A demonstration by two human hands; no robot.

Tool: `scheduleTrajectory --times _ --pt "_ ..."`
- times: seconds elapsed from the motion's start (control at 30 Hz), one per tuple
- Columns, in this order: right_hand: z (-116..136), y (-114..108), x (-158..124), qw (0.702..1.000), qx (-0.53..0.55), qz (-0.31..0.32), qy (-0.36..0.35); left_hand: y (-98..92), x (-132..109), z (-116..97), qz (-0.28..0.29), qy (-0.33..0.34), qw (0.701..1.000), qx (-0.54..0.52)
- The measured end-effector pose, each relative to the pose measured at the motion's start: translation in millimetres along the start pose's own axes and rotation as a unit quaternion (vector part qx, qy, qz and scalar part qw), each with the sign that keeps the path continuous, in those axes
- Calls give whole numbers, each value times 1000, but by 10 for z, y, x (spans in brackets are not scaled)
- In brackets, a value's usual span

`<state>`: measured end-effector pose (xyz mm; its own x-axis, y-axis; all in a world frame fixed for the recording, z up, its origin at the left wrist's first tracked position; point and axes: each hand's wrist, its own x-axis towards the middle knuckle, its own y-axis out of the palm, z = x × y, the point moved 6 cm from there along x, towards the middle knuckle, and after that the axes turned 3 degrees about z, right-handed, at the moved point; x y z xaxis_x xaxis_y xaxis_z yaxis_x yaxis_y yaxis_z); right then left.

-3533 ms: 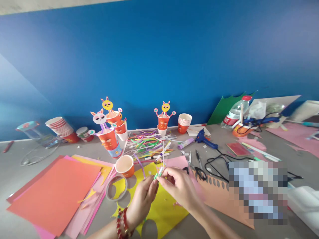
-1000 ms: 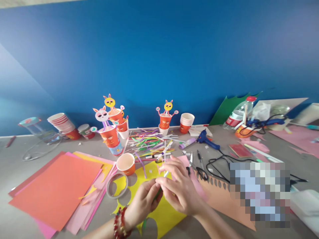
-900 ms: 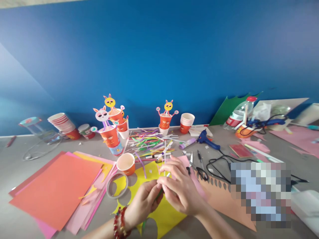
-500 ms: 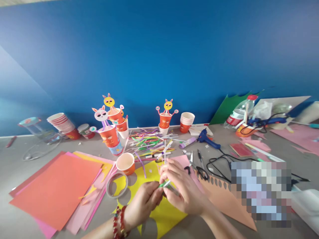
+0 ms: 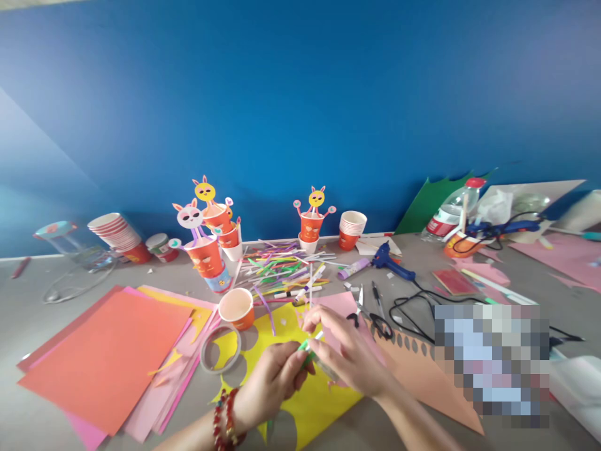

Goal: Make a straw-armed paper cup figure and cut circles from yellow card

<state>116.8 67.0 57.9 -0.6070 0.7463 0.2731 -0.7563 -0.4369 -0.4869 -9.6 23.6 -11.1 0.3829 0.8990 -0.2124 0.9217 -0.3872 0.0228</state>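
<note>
A: Here's the left hand (image 5: 279,376), thumb and forefinger pinched on a green strip (image 5: 304,345) with a white stick (image 5: 317,337) alongside, held up over the yellow paper (image 5: 323,407)!

B: Why there?

A: Probably so both hands can get at something that small; the left looks like the anchor.

B: And the right hand (image 5: 350,357)?

A: Close beside it, fingers parted and loosely arched around the far side. Whether its thumb touches the stick, I can't tell.

B: Which way does it point?

A: White tip away from the wearer and to the right, long axis on a slant. The green seems bent at the pinch, but it's blurred.

B: And the cup (image 5: 244,321) and tape (image 5: 203,352) sit just left (for easy reach, perhaps), coloured sticks (image 5: 275,268) beyond.
</note>
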Motion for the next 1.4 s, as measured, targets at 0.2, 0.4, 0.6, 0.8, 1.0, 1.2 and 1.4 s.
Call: scheduleTrajectory --times 0.2,0.4,0.6,0.8,1.0,1.2,1.4 --pt "-86 -55 19 996 71 -47 23 -89 12 1 -52 4 996 -75" --pt "-104 26 24 999 42 6 31 -181 -9 -125 -91 46 993 -65" --pt "-59 -4 23 1000 10 -12 9 -213 -19 -118 -101 62 990 -70" --pt "-76 -21 13 999 -19 -25 -14 -218 -24 -82 -93 83 990 -66" --pt "-75 -4 16 1000 -16 -13 -5 -223 -36 -107 -101 113 988 -37" --pt "-68 -8 39 999 -41 -18 14 -168 -104 -250 -65 197 977 50" --pt "-116 3 32 997 -20 -22 70 -149 -179 -356 -47 241 964 103"
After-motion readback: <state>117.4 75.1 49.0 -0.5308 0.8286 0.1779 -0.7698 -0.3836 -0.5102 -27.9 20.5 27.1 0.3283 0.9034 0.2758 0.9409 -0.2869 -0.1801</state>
